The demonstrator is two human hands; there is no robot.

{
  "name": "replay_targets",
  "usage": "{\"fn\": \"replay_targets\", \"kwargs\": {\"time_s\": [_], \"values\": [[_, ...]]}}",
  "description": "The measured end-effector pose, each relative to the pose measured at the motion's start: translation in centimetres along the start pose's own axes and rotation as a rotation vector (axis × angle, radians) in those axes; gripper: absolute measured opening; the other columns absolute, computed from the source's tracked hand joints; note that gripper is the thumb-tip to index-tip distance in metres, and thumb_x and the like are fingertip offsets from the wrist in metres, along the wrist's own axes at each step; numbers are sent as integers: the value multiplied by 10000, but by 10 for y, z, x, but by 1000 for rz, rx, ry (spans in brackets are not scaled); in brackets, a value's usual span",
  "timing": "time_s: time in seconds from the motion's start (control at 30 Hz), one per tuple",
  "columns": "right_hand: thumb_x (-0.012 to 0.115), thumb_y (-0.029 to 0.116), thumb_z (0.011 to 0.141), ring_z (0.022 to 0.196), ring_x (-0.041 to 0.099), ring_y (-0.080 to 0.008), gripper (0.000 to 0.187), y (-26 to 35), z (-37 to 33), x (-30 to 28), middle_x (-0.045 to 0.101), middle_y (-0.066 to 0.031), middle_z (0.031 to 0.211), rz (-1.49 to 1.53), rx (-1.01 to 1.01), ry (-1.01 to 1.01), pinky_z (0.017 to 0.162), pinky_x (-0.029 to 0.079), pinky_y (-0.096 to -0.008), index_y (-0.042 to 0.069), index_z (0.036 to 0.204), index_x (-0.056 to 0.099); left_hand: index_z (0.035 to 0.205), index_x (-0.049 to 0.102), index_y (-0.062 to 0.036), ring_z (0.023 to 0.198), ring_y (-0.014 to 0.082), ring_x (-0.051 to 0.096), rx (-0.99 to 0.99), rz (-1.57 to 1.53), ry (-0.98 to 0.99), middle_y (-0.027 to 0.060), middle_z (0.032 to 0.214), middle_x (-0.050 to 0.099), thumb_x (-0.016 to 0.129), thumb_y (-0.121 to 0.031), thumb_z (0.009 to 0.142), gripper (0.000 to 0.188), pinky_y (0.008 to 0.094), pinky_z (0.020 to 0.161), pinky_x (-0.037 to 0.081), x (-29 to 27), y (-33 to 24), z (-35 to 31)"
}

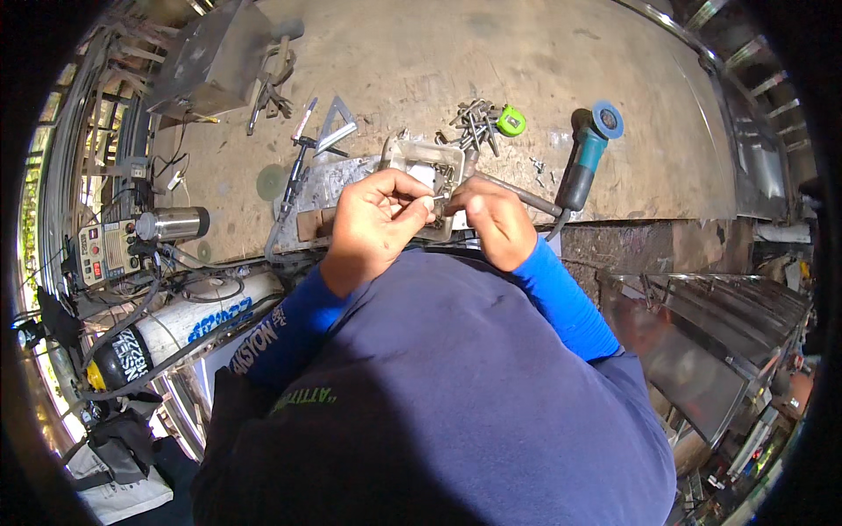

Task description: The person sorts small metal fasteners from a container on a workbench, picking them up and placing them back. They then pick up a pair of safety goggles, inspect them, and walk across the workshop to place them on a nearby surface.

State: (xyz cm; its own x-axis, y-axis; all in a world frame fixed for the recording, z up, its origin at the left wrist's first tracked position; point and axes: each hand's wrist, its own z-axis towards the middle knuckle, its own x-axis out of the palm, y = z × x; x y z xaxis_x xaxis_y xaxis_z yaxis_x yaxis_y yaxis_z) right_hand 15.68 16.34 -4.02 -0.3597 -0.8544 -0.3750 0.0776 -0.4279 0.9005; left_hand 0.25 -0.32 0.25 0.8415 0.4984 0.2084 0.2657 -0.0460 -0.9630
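Note:
Both my hands meet over a clear plastic box (458,158) that holds small metal hardware. My left hand (370,228) is closed in a pinch, thumb against forefinger, on a small light-coloured metal piece (439,198) whose exact kind is too small to tell. Close beside it, my right hand (498,219) is closed too, its fingers curled toward the same piece. Whatever those right fingers hold is hidden. Behind the right hand a hammer (526,196) lies on the bench, its handle pointing to the right.
On the wooden bench (421,61) lie several metal rods (475,123), a green tape measure (510,121), an angle grinder (586,162), a welding torch (296,175), a metal square (338,123) and clamps (272,88). A steel tumbler (173,223) and a gas cylinder (197,320) are at left.

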Motion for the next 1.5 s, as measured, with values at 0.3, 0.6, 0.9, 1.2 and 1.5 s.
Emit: {"fn": "replay_targets", "kwargs": {"time_s": [0.3,0.6,0.9,1.2,1.5], "values": [[443,364,1083,733,607,-344,446,-4,-8,1,635,-178,877,50,37,-1,711,494,-408,-25,1036,656,1062,652,58,921,138,686,-23,20,50,105,1011,688,644,79,949,115,299,862,600,7,9,8],[514,410,1071,763,544,-88,441,1,-14,11,639,-37,939,336,166,-117,672,461,-260,-10,1124,638,1083,654,44,852,102,668,-83,81,73,73,939,696,664,36,950,133,256,776,559,7,20,10],[501,329,1047,519,558,-151,378,-141,-50,11,618,-45,660,498,982,-581,486,435,-316,55,828,643,1256,608,33,845,154,699,-80,675,0,146,998,738,672,-49,960,313,313,770,569,-28,70,31],[512,228,1065,565,575,-110,286,-210,-86,-4,675,-59,726,426,929,-792,493,443,-271,11,1135,685,958,722,32,824,385,727,40,1254,302,253,868,724,596,-49,886,166,453,760,575,-42,87,49],[603,50,1002,633,614,-103,179,-231,-101,15,675,-46,765,290,752,-791,574,481,-253,-5,1163,657,872,750,-8,822,426,724,41,1512,586,255,867,722,651,-107,792,161,516,736,594,-10,157,103]]}}
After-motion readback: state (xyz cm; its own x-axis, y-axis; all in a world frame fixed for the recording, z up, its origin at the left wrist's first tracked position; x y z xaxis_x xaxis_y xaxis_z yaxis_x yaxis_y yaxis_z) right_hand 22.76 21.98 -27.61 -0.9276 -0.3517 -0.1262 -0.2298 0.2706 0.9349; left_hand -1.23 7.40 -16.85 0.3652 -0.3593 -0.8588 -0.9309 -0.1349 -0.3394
